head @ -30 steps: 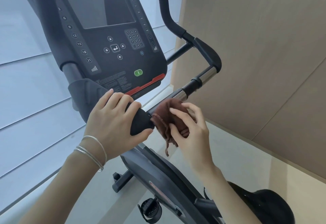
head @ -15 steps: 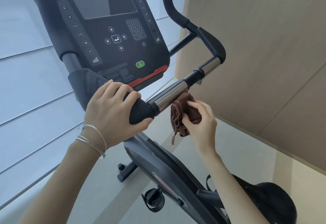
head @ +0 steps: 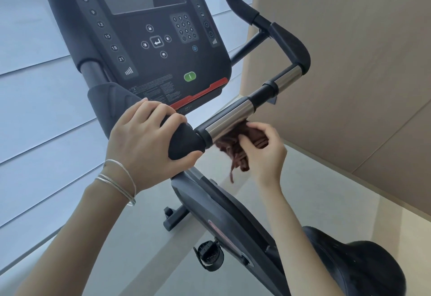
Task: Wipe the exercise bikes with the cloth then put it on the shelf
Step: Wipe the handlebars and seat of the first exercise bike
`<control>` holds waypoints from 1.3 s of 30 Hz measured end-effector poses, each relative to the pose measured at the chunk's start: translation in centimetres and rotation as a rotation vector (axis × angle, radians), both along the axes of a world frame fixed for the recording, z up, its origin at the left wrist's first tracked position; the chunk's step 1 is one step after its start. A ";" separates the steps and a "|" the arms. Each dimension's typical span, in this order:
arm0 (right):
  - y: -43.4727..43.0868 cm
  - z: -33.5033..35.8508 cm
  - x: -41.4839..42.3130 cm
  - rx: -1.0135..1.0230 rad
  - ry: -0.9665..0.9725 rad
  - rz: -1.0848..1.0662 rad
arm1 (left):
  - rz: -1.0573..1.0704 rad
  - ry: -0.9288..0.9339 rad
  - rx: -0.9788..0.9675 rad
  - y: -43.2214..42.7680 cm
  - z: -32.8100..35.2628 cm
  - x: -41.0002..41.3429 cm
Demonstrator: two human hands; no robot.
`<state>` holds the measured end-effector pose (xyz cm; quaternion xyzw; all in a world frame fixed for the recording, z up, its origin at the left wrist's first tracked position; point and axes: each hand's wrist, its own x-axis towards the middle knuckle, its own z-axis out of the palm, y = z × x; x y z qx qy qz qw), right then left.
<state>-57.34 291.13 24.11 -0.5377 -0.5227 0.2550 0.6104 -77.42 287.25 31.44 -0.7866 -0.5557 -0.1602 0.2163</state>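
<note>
While my left hand clenched black grip, my right hand pinched cloth under chrome bar; wipe wanted full wrap, lengthwise strokes

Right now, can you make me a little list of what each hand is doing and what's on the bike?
left hand: grips the black grip at the handlebar's end
right hand: pinches the brown cloth
brown cloth: bunched up against the underside of the shiny metal bar, with a bit hanging down
console: above the hands, with a green button near its bottom edge
</note>
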 end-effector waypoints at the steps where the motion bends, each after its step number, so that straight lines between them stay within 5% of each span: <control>1: 0.6 0.2 0.4 0.002 0.017 -0.037 | 0.005 -0.002 -0.002 0.0 0.0 0.0; 5: 0.5 0.0 0.4 0.006 -0.039 -0.048 | 0.025 -0.011 -0.002 0.0 0.1 0.2; 13: -4.4 -0.1 -1.2 0.107 -0.099 0.259 | 0.029 0.002 -0.008 0.0 0.1 0.3; 22: 0.8 1.6 4.2 0.205 -0.013 -0.116 | 0.063 -0.006 -0.011 -0.2 0.2 0.6; 36: -0.9 6.4 0.9 0.251 -0.581 0.277 | -0.070 -0.031 -0.116 0.6 1.5 -1.4; 39: 1.7 8.3 1.6 0.166 -0.621 0.165 | -0.075 -0.022 -0.148 1.2 2.1 -2.2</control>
